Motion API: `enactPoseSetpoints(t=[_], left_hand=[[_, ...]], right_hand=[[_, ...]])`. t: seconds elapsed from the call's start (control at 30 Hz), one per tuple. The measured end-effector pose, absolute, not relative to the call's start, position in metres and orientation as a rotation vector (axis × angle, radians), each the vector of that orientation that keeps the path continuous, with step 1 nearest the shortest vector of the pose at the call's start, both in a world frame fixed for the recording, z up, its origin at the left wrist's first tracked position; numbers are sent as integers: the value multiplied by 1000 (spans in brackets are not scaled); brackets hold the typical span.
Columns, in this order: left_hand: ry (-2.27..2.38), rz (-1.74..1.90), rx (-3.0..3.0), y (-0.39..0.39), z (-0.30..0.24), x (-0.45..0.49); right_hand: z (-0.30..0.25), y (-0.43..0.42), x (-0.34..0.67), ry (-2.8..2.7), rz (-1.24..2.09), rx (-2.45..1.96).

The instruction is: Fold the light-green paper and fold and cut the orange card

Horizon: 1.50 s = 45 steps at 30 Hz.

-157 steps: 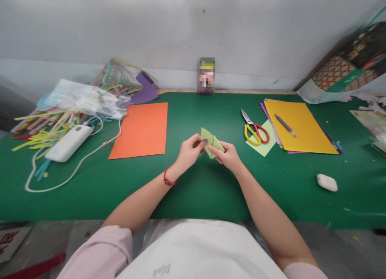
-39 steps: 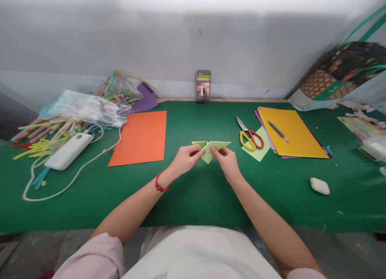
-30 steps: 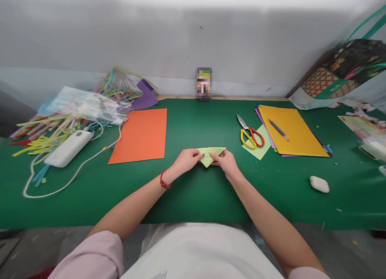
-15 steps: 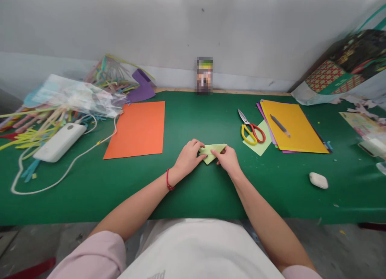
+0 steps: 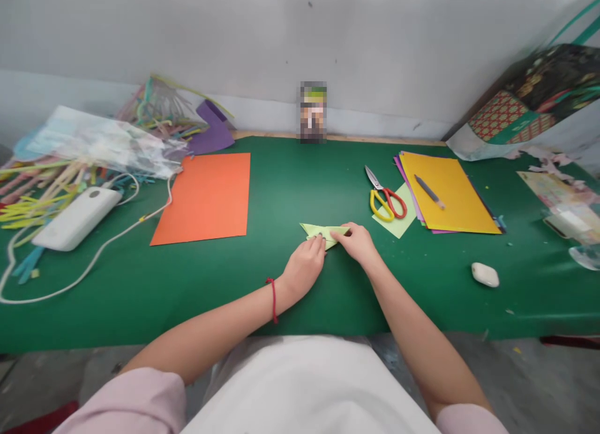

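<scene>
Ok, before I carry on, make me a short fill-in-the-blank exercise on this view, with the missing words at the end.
1. The left hand and right hand both touch a folded paper whose colour is light ____.
2. A red bracelet circles the ____ wrist.
3. The scissors have one red handle and one ____ handle.
4. Lying on top of the yellow sheet is a ____.

Missing words: green; left; yellow; pen.

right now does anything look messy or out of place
Yes: the strips at the left end of the table lie in a jumbled heap, partly under a crumpled bag, with a cable trailing loosely beside. The folded paper shows no visible damage.
</scene>
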State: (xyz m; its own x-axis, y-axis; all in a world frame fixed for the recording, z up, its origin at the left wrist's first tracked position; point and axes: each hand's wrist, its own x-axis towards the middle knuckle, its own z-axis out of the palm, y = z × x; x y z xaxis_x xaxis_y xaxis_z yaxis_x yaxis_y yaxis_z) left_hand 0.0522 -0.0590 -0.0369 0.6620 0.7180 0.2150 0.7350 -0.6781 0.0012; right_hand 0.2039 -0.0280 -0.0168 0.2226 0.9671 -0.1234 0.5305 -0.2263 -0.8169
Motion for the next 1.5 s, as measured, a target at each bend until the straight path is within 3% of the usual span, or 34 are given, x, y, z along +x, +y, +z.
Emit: enactPoseSetpoints(t=[0.3, 0.77, 0.83, 0.93, 1.0, 1.23, 1.5], left_hand=[[-1229, -434, -2813, -58, -42, 47], [-1381, -123, -2769, -71, -29, 74], [-1377, -114, -2773, -70, -30, 73], [-1378, -110, -2760, -69, -30, 73], [-1375, -109, -2754, -70, -30, 73], [-1322, -58, -2730, -72, -27, 75], [-1263, -34, -2689, -73, -29, 77]], right_hand=[[-15, -34, 214, -1456, 834, -1810], [4, -25, 241, -1743, 894, -1890], [12, -13, 264, -1624, 734, -2016], [16, 10, 294, -1500, 222, -2235], [14, 26, 305, -1541, 105, -2393], [14, 64, 298, -1477, 475, -2571], [34, 49, 298, -1110, 947, -1923]])
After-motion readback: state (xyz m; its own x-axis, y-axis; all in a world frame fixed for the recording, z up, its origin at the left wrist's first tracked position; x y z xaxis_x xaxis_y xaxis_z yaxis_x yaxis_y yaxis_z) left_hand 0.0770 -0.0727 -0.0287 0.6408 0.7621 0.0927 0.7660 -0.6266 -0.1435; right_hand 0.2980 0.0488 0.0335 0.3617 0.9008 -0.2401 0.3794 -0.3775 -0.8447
